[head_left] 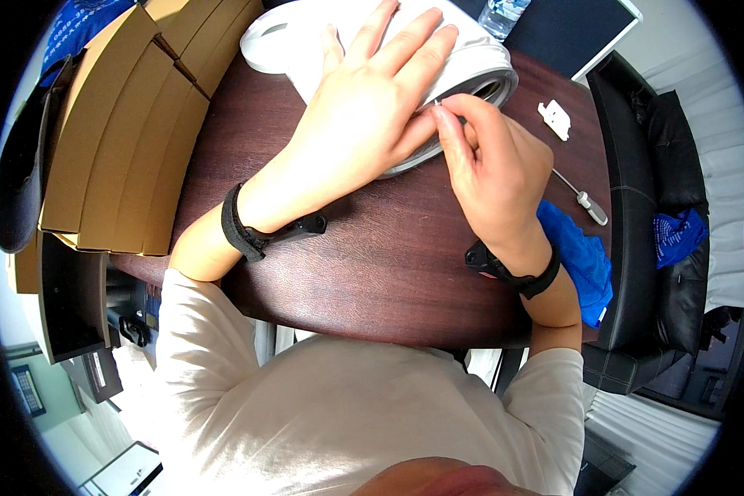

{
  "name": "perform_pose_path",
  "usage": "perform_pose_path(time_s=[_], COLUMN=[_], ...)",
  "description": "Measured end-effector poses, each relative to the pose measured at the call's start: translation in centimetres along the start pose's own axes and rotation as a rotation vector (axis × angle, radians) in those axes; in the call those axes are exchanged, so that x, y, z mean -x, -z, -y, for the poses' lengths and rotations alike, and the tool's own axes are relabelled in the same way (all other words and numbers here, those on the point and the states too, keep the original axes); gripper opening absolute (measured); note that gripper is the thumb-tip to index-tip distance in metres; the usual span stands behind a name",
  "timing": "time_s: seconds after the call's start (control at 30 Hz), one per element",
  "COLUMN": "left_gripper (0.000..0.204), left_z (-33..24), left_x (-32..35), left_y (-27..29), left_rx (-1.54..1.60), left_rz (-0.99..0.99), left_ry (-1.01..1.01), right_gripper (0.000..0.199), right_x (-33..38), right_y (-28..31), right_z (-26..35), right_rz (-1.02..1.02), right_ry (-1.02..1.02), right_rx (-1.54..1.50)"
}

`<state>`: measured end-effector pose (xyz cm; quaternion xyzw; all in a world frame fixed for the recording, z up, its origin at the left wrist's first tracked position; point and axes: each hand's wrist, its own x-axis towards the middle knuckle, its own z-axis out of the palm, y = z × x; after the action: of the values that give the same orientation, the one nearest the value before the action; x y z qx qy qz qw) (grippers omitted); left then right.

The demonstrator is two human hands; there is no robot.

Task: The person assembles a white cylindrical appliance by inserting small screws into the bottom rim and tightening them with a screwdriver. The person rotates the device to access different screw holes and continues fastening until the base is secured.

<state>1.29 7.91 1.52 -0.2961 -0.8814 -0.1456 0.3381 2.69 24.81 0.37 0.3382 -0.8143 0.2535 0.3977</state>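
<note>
A white plastic appliance (479, 51) with a rounded grey rim and a dark opening lies at the far side of the table. My left hand (372, 99) rests flat on top of it, fingers spread, with the thumb reaching toward the rim. Beside that thumb, my right hand (492, 157) is closed in a pinch at the rim. A tiny light-coloured bit shows at its fingertips, too small to name. To the right of this hand lie a small white plastic part (555, 120) and a screwdriver (591, 208) with a grey handle.
Brown cardboard boxes (120, 140) stand along the left of the dark wood table (372, 264). A blue cloth (583, 264) lies at the right edge, by my right forearm. A clear plastic bottle (503, 16) stands behind the appliance. Beyond the table's right side is a black sofa (632, 240).
</note>
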Motion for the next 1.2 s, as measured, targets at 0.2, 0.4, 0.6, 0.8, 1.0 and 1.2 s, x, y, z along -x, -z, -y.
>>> perform_pose_path(time_s=[0.2, 0.4, 0.6, 0.8, 1.0, 1.2], left_gripper=[0.065, 0.064, 0.065, 0.065, 0.062, 0.061], left_z=[-0.08, -0.08, 0.03, 0.0, -0.19, -0.18], left_x=[-0.04, -0.04, -0.02, -0.02, -0.01, -0.03], left_y=[-0.02, -0.04, -0.07, -0.08, -0.05, -0.15], left_rx=[-0.006, -0.01, -0.004, 0.001, -0.02, -0.036], left_rz=[-0.002, -0.004, -0.002, -0.007, -0.006, -0.01], left_ry=[0.004, 0.003, -0.003, -0.002, -0.003, -0.006], right_gripper=[0.009, 0.008, 0.009, 0.011, 0.012, 0.017], right_x=[0.12, 0.03, -0.07, -0.3, -0.61, -0.84], right_y=[-0.52, -0.57, -0.51, 0.05, -0.17, -0.27], right_z=[-0.13, -0.13, -0.34, -0.08, -0.15, -0.27], right_rz=[-0.022, -0.001, 0.0, 0.053, 0.04, 0.051], right_ry=[-0.051, -0.09, -0.059, -0.033, -0.027, -0.003], right_rx=[-0.035, -0.05, -0.037, 0.03, 0.012, 0.079])
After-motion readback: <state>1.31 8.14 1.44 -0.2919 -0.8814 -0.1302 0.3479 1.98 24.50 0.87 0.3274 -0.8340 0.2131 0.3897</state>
